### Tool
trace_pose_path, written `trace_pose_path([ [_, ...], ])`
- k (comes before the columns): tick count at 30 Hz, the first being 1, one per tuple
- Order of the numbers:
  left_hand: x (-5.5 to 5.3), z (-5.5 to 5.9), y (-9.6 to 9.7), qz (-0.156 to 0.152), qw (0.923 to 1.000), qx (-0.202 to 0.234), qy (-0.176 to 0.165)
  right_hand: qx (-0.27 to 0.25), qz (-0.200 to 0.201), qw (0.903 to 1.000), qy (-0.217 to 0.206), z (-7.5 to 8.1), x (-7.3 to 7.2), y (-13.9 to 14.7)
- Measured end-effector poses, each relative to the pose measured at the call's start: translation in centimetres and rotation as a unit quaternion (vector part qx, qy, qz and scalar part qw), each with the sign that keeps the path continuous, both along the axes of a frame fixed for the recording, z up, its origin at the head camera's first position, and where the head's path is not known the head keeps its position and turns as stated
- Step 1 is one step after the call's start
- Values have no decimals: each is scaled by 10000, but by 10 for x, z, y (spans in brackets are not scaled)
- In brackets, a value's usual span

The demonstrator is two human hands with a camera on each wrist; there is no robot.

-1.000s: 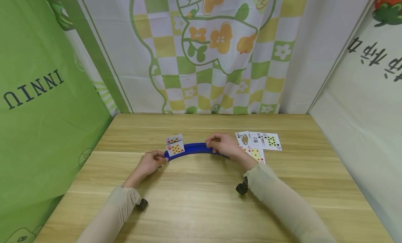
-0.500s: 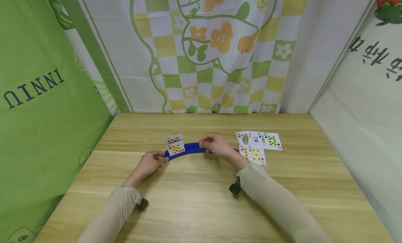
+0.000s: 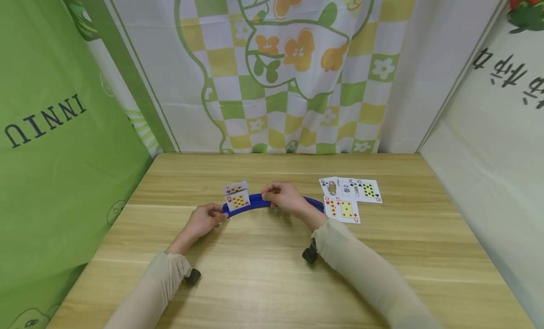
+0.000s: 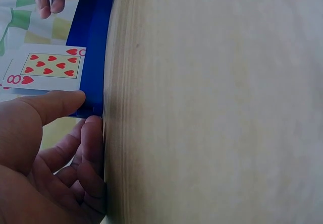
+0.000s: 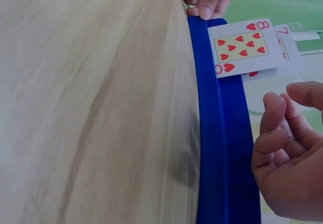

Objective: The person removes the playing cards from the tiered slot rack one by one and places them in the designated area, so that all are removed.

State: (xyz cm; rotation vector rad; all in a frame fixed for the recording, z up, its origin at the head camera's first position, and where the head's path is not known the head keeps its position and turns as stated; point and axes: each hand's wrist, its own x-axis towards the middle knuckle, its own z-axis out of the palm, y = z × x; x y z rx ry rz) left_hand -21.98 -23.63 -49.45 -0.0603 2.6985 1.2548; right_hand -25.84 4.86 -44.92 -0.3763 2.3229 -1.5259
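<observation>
A curved blue card holder (image 3: 256,200) lies on the table. My left hand (image 3: 204,220) pinches its left end between thumb and fingers, as the left wrist view shows. An eight of hearts (image 5: 245,47) stands in the holder close to that hand. Behind it rises a seven of hearts (image 3: 235,188), partly covered by the eight. Over the middle of the holder hovers my right hand (image 3: 286,198), its fingers loosely curled with nothing between them. In the right wrist view, a gap shows between its thumb (image 5: 305,94) and forefinger.
Right of the holder, several playing cards lie face up and overlapping: a queen (image 3: 330,187), a king (image 3: 348,188), a ten (image 3: 369,191), a nine (image 3: 329,206) and a five of diamonds (image 3: 347,210). A patterned curtain (image 3: 297,107) hangs behind the wooden table (image 3: 255,272).
My right hand has moved left along the holder toward the eight and seven, uncovering the holder's right end and the nine and five. The left hand keeps its place.
</observation>
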Motion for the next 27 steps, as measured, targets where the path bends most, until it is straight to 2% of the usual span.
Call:
trace_pose_path([
  [11,0,0,-1,-44,10000,-21,8,-92,71,9999,-38,5,2,-20],
  [20,-2,-2,-1,-33,10000,-22,28,-221,-54,9997,3,5,2,-31],
  [27,-2,-3,-2,-2,10000,18,44,-273,59,9996,-5,5,2,-35],
])
